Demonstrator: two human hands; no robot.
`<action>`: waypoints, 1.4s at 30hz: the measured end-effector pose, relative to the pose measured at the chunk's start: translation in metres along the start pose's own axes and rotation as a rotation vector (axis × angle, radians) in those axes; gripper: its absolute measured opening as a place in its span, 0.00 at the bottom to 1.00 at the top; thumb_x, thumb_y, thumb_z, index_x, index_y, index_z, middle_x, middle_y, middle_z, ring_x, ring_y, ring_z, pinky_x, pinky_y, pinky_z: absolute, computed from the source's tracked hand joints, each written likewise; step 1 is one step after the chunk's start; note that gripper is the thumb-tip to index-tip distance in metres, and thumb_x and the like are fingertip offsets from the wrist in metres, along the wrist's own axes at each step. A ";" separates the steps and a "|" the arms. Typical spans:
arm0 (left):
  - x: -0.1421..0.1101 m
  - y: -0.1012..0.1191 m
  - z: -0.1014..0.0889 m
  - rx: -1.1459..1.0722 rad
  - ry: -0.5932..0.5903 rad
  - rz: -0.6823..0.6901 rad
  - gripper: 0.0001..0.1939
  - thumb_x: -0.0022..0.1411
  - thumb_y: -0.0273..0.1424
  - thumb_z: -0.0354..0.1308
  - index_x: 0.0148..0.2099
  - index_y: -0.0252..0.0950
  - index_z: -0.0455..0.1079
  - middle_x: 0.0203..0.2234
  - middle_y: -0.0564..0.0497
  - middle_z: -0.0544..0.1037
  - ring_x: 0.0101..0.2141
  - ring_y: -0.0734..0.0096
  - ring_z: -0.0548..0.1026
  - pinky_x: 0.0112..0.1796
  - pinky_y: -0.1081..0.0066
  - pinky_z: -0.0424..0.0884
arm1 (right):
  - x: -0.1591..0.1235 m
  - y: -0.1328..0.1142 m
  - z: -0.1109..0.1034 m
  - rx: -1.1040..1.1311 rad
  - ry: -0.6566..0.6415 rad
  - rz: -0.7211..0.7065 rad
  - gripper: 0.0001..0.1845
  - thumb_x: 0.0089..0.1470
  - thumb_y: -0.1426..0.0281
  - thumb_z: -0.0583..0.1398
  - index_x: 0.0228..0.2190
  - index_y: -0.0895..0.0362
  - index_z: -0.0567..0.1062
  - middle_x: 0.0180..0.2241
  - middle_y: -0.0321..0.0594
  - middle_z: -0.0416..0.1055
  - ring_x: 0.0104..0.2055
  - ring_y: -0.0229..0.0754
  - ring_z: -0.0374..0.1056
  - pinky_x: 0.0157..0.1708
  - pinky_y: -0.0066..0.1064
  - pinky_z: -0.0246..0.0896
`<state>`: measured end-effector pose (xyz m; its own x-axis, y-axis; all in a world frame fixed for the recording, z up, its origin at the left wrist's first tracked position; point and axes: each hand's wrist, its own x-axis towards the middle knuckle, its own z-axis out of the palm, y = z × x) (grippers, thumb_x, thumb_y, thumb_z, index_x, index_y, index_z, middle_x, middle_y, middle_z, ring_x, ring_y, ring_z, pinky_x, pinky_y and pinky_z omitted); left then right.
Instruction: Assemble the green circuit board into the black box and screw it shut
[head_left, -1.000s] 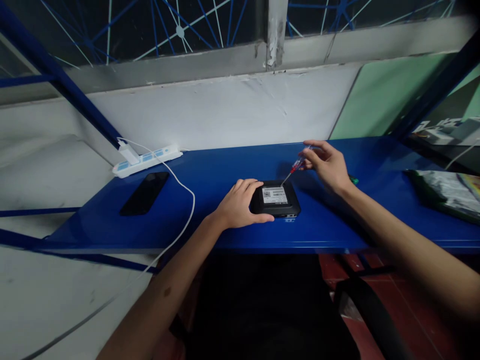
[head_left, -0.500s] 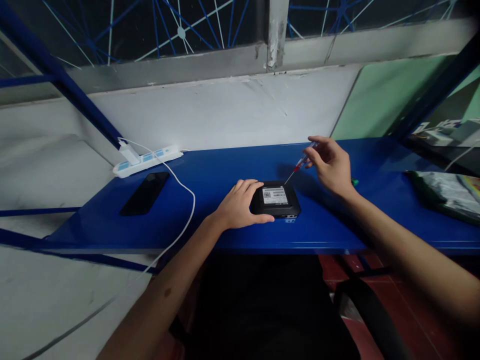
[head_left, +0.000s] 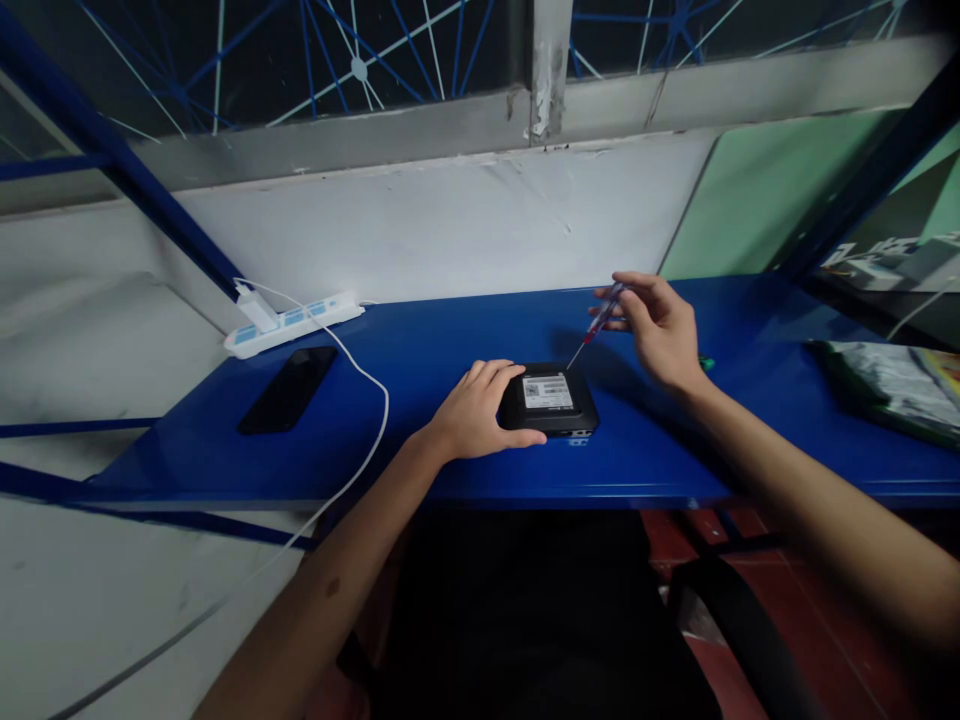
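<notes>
A small black box-shaped device [head_left: 585,402] with a white printed label [head_left: 548,391] on its top lies flat on the blue table. Ports show along its front edge. My left hand [head_left: 481,408] grips its left side, fingers over the far edge and thumb along the near one. In my right hand [head_left: 654,325] is a screwdriver [head_left: 602,313] with a clear and red handle. It is tilted, its thin shaft reaching down to the device's far right corner. Whether the tip sits in a screw is too small to tell.
On the left of the blue table [head_left: 420,335] lie a black phone [head_left: 289,390] and a white power strip [head_left: 296,325] with a plugged-in charger. A white cable [head_left: 386,400] runs off the near edge. A small green object [head_left: 706,363] and a plastic packet [head_left: 889,390] lie at right.
The fingers of my right hand have shifted on the screwdriver handle, which looks turned. My left hand and the device keep their places; the whole view has moved slightly.
</notes>
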<state>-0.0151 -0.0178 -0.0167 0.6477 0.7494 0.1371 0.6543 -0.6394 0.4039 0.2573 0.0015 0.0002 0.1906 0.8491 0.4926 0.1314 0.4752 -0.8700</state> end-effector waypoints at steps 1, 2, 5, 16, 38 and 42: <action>0.000 -0.001 0.000 0.001 0.006 0.005 0.52 0.50 0.65 0.59 0.67 0.38 0.57 0.63 0.39 0.64 0.61 0.42 0.62 0.61 0.43 0.63 | 0.000 -0.001 0.000 0.010 -0.001 0.013 0.18 0.57 0.52 0.64 0.46 0.46 0.74 0.44 0.41 0.79 0.41 0.47 0.79 0.42 0.45 0.78; 0.000 -0.001 0.001 0.002 0.010 0.010 0.52 0.50 0.65 0.59 0.67 0.38 0.57 0.63 0.39 0.64 0.61 0.42 0.62 0.61 0.42 0.63 | 0.000 -0.001 0.000 0.013 -0.002 0.021 0.19 0.57 0.52 0.64 0.46 0.47 0.74 0.43 0.41 0.79 0.41 0.47 0.79 0.43 0.45 0.78; 0.000 -0.002 0.002 0.001 0.010 0.019 0.52 0.51 0.65 0.59 0.68 0.39 0.57 0.63 0.39 0.64 0.61 0.42 0.63 0.61 0.41 0.63 | 0.000 -0.002 0.000 -0.007 0.000 0.020 0.22 0.55 0.52 0.65 0.49 0.46 0.72 0.41 0.40 0.79 0.40 0.46 0.78 0.42 0.44 0.78; 0.000 0.000 0.000 0.019 -0.021 -0.005 0.53 0.51 0.66 0.58 0.68 0.36 0.56 0.64 0.39 0.63 0.62 0.42 0.61 0.62 0.44 0.63 | 0.001 0.004 0.000 -0.022 0.031 -0.049 0.19 0.58 0.52 0.62 0.46 0.49 0.76 0.42 0.41 0.78 0.39 0.43 0.79 0.38 0.39 0.80; 0.000 0.000 0.000 0.012 0.002 0.009 0.51 0.51 0.64 0.59 0.68 0.39 0.57 0.63 0.40 0.64 0.61 0.42 0.62 0.60 0.42 0.64 | 0.001 0.010 0.000 -0.091 -0.045 -0.133 0.26 0.60 0.55 0.62 0.58 0.47 0.69 0.43 0.42 0.78 0.39 0.46 0.79 0.41 0.44 0.80; 0.000 0.000 0.001 0.019 0.002 0.005 0.52 0.51 0.65 0.60 0.68 0.37 0.57 0.63 0.39 0.64 0.61 0.43 0.62 0.61 0.44 0.63 | 0.001 0.009 -0.001 -0.173 -0.012 -0.198 0.21 0.58 0.58 0.64 0.51 0.47 0.72 0.33 0.36 0.72 0.32 0.41 0.75 0.36 0.39 0.79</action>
<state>-0.0146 -0.0179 -0.0179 0.6501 0.7467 0.1405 0.6586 -0.6460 0.3860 0.2593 0.0070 -0.0071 0.1330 0.7469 0.6515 0.3292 0.5868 -0.7398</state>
